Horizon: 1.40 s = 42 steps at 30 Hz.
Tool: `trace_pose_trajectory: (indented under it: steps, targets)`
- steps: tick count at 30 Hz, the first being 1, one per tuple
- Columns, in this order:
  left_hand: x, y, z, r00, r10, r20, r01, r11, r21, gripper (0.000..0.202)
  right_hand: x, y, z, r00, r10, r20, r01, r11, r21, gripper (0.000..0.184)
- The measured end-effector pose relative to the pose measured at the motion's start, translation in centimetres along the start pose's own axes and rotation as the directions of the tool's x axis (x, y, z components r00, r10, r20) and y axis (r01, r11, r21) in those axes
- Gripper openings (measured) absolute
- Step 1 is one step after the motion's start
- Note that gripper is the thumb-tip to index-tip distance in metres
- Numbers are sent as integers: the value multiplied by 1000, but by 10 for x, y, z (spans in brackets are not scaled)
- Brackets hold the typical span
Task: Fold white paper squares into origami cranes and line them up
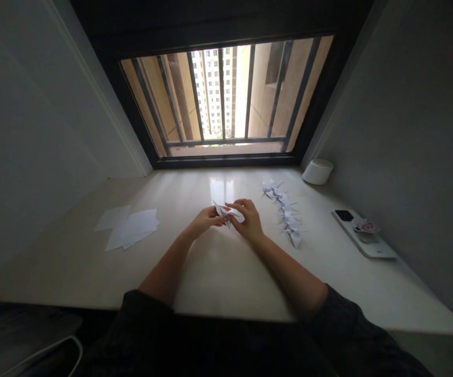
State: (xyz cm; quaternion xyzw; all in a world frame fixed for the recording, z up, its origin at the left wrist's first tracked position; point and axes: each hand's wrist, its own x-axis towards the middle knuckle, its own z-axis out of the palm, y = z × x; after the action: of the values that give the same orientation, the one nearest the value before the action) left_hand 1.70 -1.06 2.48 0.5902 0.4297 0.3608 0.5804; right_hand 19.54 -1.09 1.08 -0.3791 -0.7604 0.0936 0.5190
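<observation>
Over the middle of the pale counter [210,283], a folded white paper crane [222,210] is held between both hands, its pointed ends sticking out. My left hand [206,220] grips it from the left, fingers closed around its lower side. My right hand [248,219] pinches it from the right with thumb and fingers. To the right lies a row of several finished paper cranes [289,217], their thin points spread sideways. Loose white paper sheets [132,228] lie overlapping on the left. The fingers partly cover the crane in my hands.
A phone [363,235] with a round grip on its back lies at the right. A white rounded device [317,172] stands in the back right corner. Grey walls flank both sides, and a barred window [226,152] rises behind the counter.
</observation>
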Motion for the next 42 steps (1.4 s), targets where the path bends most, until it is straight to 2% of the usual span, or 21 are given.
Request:
trace_pose_trajectory:
  steps: [3,7,11,14,19,23,29,37,42]
  targets:
    - [-1,0,4,998,-32,63,31,999,17,48,-1,2,1,999,-34,25,35,999,-36,26]
    - [0,-1,7,998,-32,46,30,998,46,44,-2,1,0,997,-45,58,48,997,-55,25]
    - [-1,3,6,1000,14,25,-17,988,154,43,-3,1,0,999,15,44,-12,997,-74,17]
    - [-2,4,3,999,34,39,-40,984,175,46,-2,3,-1,997,63,42,-60,995,-77,12]
    - [-2,1,-1,1000,10,5,-11,980,201,44,-1,3,1,989,60,132,-49,995,-82,18]
    - [-2,1,-3,1000,-1,1,0,979,204,46,-1,3,1,988,53,145,-40,995,-88,23]
    - [-3,5,-7,1000,-17,-7,19,970,243,44,-4,9,2,989,127,78,-116,985,-129,13]
    - [-5,7,-5,1000,-17,11,14,967,255,43,-5,17,2,970,240,-39,-243,945,-219,28]
    - [-5,6,-7,1000,-12,2,11,975,222,43,-4,16,2,974,221,-39,-225,964,-142,29]
